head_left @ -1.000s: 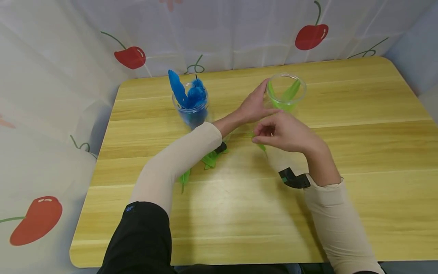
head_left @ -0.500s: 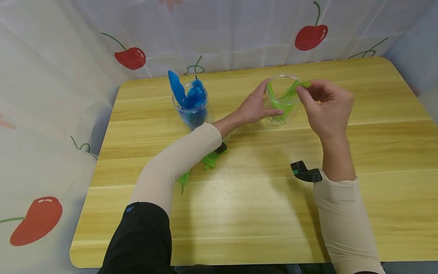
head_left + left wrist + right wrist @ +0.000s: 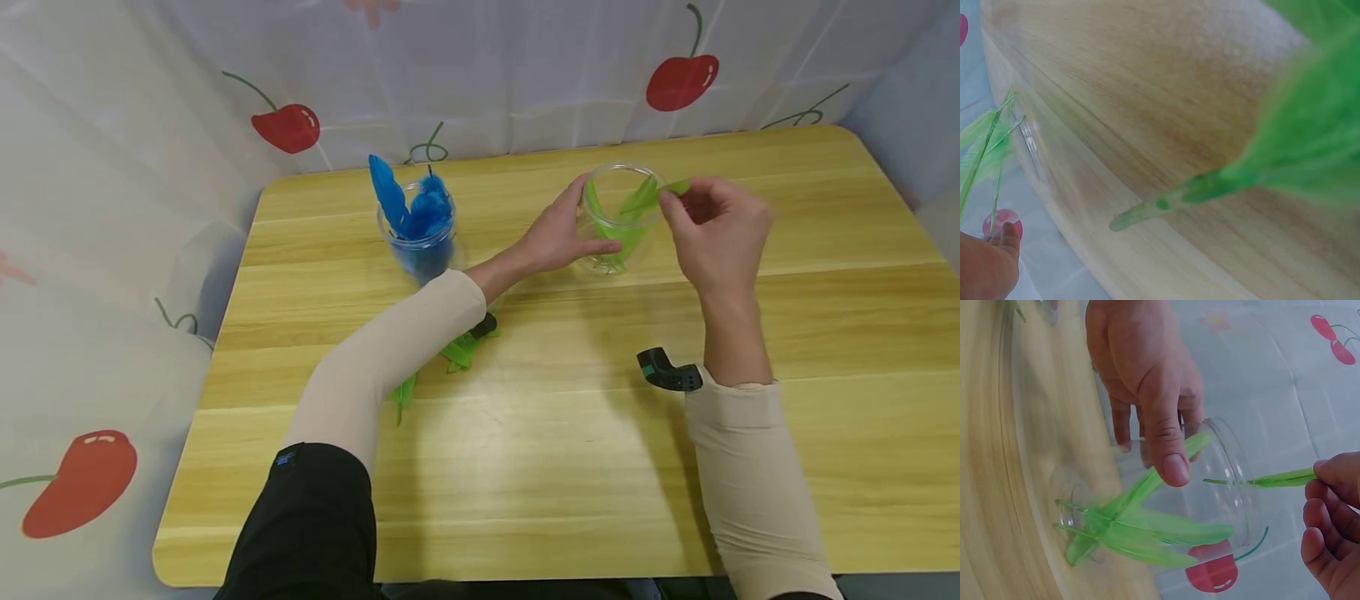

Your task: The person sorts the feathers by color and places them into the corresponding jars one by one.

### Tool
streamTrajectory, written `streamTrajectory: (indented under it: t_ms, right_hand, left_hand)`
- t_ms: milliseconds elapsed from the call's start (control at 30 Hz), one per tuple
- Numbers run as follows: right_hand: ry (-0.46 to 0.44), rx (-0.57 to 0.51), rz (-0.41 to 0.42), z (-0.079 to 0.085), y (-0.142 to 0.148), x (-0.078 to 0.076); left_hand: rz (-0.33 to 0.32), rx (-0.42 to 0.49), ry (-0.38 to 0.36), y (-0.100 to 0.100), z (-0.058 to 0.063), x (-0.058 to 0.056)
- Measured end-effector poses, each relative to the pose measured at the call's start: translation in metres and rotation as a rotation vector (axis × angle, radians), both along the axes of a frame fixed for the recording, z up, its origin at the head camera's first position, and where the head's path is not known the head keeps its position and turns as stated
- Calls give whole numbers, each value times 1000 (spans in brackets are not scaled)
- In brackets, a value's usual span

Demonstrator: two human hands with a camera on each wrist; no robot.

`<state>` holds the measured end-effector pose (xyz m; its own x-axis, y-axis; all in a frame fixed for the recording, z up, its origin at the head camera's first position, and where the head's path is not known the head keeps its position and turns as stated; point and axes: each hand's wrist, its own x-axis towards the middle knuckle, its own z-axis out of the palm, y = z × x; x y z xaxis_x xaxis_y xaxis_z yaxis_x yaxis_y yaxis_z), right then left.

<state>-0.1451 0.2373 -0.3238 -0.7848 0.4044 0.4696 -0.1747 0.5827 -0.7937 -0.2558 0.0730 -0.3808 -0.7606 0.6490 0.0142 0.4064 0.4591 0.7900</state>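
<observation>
My left hand [image 3: 558, 233] holds a clear plastic cup [image 3: 1244, 456] from its left side, thumb across the near wall. Inside the cup lean several green feathers [image 3: 1160, 528], quills down. At the cup's right rim my right hand [image 3: 723, 237] pinches another green feather [image 3: 1288, 479] between thumb and forefinger. In the right wrist view its quill tip points into the cup's mouth. More green feathers [image 3: 459, 354] lie on the table, partly hidden under my left forearm. One green feather [image 3: 1310, 131] looms blurred and close in the left wrist view.
Left of my left hand stands a second clear cup [image 3: 420, 244] filled with blue feathers [image 3: 388, 193], some sticking up above its rim. The wooden table [image 3: 525, 467] ends at a white curtain [image 3: 510, 75] printed with cherries.
My right hand has carried the green feather from in front of the cup to its right rim, then shifted very slightly right. My left hand keeps its grip on the cup.
</observation>
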Motion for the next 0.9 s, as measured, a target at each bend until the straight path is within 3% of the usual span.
streamTrajectory:
  t_ms: [267,533,667,800,900]
  right_hand:
    - [-75,61,7,-6,1,-4]
    - [-28,33,28,-1,-4,-1]
    - [88,74,162,2,-13,2]
    - [196,234,381,3,-26,4]
    - [215,329,547,2,-39,6]
  left_hand:
    - [6,-10,2,0,1,0]
    - [5,-11,2,0,1,0]
    - [0,3,-8,0,1,1]
    - [-16,24,17,-1,0,-1]
    - [-19,22,67,-1,-1,-3]
